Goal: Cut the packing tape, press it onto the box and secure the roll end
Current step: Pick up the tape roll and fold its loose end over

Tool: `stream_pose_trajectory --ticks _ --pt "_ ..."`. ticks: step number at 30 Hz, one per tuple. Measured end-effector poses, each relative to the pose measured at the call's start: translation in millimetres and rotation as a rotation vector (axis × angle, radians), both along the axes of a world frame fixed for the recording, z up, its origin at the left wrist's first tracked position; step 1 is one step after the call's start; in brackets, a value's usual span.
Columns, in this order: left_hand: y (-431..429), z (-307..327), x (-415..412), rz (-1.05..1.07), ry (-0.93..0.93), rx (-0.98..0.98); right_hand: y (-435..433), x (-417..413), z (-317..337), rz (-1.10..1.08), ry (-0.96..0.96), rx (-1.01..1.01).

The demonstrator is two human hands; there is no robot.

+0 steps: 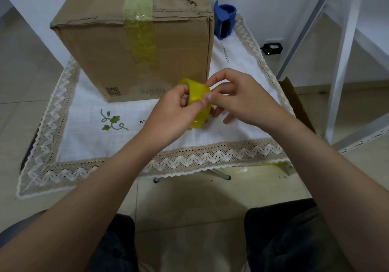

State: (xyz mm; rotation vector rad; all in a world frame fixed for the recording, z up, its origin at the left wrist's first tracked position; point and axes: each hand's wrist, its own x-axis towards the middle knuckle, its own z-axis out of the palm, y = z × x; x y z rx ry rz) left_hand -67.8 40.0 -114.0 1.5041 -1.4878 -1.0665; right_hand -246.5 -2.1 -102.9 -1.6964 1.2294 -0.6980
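A brown cardboard box stands at the back of the table, with a strip of yellow tape running over its top and down its front face. In front of the box, just above the cloth, I hold a yellow tape roll. My left hand grips the roll, with a finger hooked through its core and the thumb on its outer face. My right hand pinches at the roll's outer surface beside the left thumb.
A blue tape cutter stands behind the box at its right. A white cloth with lace trim covers the small table. White shelving rises at the right. A black device lies on the floor.
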Motion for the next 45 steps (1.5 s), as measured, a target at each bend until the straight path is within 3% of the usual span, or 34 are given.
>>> stream_pose_trajectory --ticks 8,14,33,45 --pt "0.4 -7.1 -1.5 0.021 0.001 -0.089 1.6 -3.3 -1.4 -0.011 -0.062 -0.026" --pt "-0.6 -11.3 -0.9 0.011 -0.006 -0.043 1.4 -4.1 -6.4 0.012 0.055 -0.113" --pt "0.4 -8.7 -0.9 -0.005 0.004 0.007 -3.3 -8.3 -4.4 0.005 0.023 -0.018" --pt "-0.9 -8.6 -3.0 0.01 0.005 0.0 -1.4 -5.7 -5.9 -0.023 0.067 -0.101"
